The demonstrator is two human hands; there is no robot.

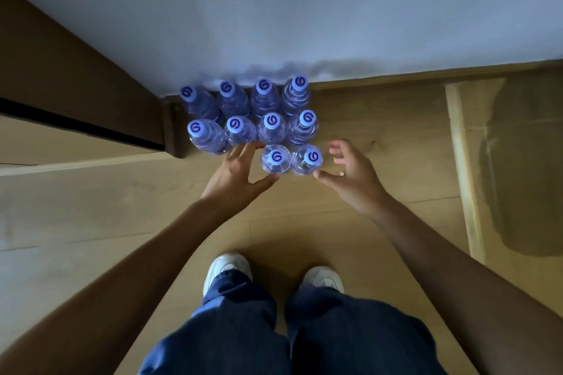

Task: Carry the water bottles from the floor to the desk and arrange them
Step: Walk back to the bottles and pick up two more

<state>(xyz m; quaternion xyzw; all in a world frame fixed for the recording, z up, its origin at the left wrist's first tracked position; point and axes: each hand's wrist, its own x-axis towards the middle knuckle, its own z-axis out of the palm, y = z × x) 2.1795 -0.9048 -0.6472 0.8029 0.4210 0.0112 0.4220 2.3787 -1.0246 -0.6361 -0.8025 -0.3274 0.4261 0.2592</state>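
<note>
Head view, straight down: pale wall (304,3) across the top, wooden floor (380,119) below it, dark wooden furniture panel (61,70) slanting in from the left, no desk in sight. Against the foot of the wall, a block of ten water bottles (259,119), upright, blue caps toward the camera, long axes vertical and so nearly end-on from here. Four in the back row touching the wall, four in the middle row, only two in the front row, set under the right half of the block. Lower down, jeans (335,329) and white shoes (227,268), toes aimed at the bottles. Both bare arms stretched forward and down. Left hand (240,169) spread wide, holding nothing, fingertips up near the middle row, thumb pointing at the front-left bottle (275,158), just beside it; contact hard to tell. Right hand (350,173) loosely cupped, holding nothing, thumb tip just beside the front-right bottle (307,158), fingers arched past its right side. Front pair therefore straight ahead, bracketed between the two hands, one bottle nearest each. Judged from this: nothing carried off yet; likely next, one front bottle per hand, gripped around the body from the outer side and lifted straight up along its axis, clear of the middle row close behind.
</note>
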